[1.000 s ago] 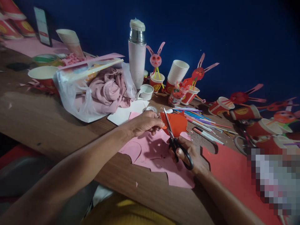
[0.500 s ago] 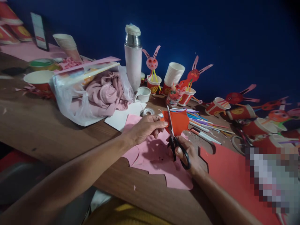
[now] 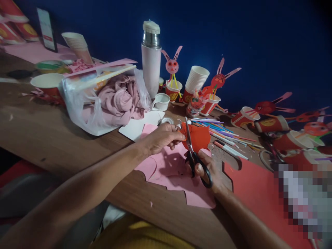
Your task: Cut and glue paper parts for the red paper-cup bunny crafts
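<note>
My left hand [image 3: 162,137] pinches the left edge of a small red paper piece [image 3: 200,137] held just above the table. My right hand [image 3: 210,171] is wrapped in the black handles of a pair of scissors [image 3: 193,154]. The blades point up and away and run into the red paper near my left fingertips. Beneath both hands lies a pink paper sheet [image 3: 178,176] with cut-out edges on the wooden table [image 3: 46,128].
A red paper sheet [image 3: 256,193] lies at the right. Coloured pens and straws [image 3: 223,133], a tape roll [image 3: 167,121], a flask [image 3: 151,58], stacked paper cups [image 3: 195,79], paper-cup rabbit figures [image 3: 173,77] and a plastic bag with pink cloth [image 3: 109,100] crowd the back.
The blades have closed a little further into the red paper, and my left hand has turned the piece slightly. Both hands stay in the same spot over the pink sheet.
</note>
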Action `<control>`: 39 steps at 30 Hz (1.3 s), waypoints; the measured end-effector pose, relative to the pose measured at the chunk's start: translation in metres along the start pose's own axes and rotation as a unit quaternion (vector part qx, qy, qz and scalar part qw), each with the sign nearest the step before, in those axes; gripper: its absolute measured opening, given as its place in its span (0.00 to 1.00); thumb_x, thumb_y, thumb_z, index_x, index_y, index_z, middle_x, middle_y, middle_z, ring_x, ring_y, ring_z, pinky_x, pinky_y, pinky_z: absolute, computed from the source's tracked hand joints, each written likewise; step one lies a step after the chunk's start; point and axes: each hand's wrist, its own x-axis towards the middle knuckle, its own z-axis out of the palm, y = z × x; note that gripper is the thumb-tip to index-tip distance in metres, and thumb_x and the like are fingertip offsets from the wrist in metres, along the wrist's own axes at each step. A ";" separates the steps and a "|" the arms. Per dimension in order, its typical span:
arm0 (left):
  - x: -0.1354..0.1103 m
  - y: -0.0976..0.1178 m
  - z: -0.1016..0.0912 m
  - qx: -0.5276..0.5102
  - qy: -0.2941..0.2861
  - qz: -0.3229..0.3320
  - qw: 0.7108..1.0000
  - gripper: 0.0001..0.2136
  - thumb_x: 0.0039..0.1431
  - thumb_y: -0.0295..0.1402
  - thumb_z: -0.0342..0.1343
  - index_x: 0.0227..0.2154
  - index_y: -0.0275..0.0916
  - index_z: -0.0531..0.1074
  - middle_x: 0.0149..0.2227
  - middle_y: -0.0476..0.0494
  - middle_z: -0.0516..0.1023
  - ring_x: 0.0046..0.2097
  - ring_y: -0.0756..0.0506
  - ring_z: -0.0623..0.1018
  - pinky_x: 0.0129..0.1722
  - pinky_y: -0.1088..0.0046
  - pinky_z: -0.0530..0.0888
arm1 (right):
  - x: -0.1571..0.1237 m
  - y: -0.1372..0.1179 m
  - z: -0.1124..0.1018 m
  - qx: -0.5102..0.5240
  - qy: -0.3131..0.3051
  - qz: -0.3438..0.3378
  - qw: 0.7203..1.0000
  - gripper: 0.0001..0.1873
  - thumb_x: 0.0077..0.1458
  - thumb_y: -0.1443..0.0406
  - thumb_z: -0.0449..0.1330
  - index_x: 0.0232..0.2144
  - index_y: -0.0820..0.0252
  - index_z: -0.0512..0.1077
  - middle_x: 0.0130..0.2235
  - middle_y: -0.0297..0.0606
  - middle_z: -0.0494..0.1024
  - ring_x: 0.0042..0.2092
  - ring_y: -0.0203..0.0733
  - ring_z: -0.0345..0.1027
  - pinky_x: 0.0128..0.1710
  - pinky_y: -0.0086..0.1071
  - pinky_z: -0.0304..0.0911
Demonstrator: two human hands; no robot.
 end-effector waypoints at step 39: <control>-0.001 0.003 0.002 0.014 -0.017 -0.009 1.000 0.05 0.46 0.22 0.50 0.19 0.33 0.68 0.17 0.53 0.63 0.18 0.56 0.60 0.18 0.78 0.59 | 0.002 -0.004 -0.005 -0.028 -0.019 0.035 0.999 0.28 0.39 0.41 0.58 0.25 0.59 0.61 0.21 0.30 0.64 0.20 0.31 0.57 0.16 0.25 0.54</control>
